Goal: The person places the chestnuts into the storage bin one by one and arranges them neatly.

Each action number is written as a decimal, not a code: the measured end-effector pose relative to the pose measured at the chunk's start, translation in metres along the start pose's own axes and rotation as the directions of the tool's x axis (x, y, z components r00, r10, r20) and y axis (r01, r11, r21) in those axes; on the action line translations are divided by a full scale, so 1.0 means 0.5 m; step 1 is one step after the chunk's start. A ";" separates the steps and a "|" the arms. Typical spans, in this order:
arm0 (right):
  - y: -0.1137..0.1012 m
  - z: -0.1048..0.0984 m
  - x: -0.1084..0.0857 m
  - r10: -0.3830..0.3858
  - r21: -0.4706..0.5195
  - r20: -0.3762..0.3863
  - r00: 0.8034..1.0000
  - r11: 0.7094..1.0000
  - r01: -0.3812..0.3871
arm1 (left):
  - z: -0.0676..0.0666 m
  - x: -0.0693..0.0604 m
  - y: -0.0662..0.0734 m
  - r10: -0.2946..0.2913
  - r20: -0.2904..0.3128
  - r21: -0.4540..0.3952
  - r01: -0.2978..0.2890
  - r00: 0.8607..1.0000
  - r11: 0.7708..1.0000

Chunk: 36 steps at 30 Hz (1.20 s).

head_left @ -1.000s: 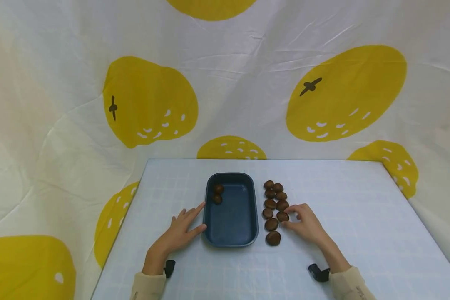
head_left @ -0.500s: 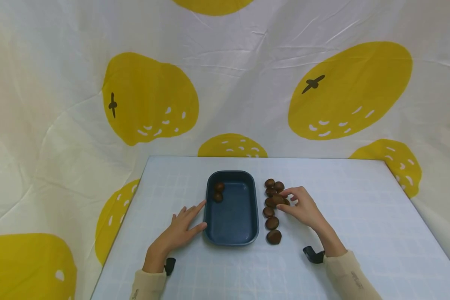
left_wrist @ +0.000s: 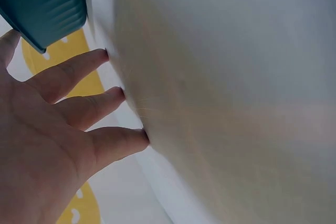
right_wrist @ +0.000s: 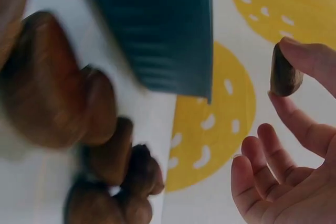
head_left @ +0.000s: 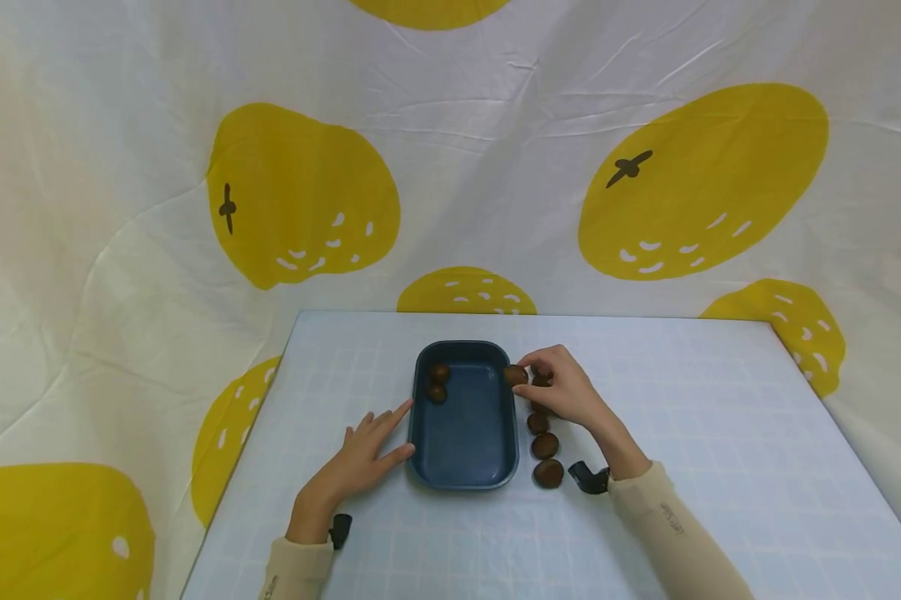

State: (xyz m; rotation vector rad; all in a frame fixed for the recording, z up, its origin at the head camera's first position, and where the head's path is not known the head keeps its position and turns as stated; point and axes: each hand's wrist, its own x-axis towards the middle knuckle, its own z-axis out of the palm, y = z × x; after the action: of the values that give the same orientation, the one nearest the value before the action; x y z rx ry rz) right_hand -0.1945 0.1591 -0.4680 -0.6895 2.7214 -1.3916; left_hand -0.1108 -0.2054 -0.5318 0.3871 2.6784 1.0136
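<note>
A brown chestnut (head_left: 515, 376) is pinched between the thumb and index finger of my right hand (head_left: 566, 390), held up at the right rim of the dark blue tray (head_left: 461, 450). The right wrist view shows the same chestnut (right_wrist: 285, 73) clear of the table, the other fingers loosely bent. Two chestnuts (head_left: 438, 392) lie inside the tray, at its upper left. My left hand (head_left: 357, 461) is spread beside the tray, fingers straight, with the index finger and thumb touching its left side. In the left wrist view, other fingertips (left_wrist: 137, 137) rest on the table.
Several chestnuts (head_left: 545, 446) stand in a line right of the tray, the upper ones partly hidden by my right hand. The table has a pale checked cover (head_left: 720, 433). Behind it hangs a white cloth (head_left: 488, 183) with yellow fruit shapes.
My right hand has picked a chestnut from the right-hand row, lifted it and carried it left and away from me to the tray's rim. The left hand has stayed in place.
</note>
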 end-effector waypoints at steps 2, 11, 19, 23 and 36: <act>-0.013 0.007 0.009 0.009 0.007 0.004 1.000 1.000 -0.009 | 0.000 0.000 0.000 0.005 -0.002 -0.003 -0.005 1.000 1.000; -0.061 0.038 0.051 -0.034 0.026 0.049 0.998 0.999 0.033 | 0.000 -0.001 0.001 -0.004 0.014 -0.014 0.004 1.000 1.000; -0.091 0.075 0.097 -0.101 -0.010 0.089 0.991 0.995 0.103 | -0.002 -0.002 0.005 -0.022 0.014 0.003 0.022 1.000 1.000; -0.089 0.104 0.121 -0.127 -0.026 0.120 0.985 0.991 0.131 | -0.002 -0.001 0.005 -0.024 0.014 0.010 0.024 1.000 1.000; -0.064 0.181 0.159 -0.229 -0.035 0.311 0.923 0.967 0.251 | -0.003 -0.002 0.006 -0.027 0.018 0.013 0.026 0.999 1.000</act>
State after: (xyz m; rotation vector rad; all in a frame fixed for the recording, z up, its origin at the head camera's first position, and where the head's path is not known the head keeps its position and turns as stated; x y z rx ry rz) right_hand -0.2358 0.0426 -0.4831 -1.1714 2.5188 -1.1086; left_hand -0.1100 -0.2044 -0.5288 0.3605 2.6676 0.9818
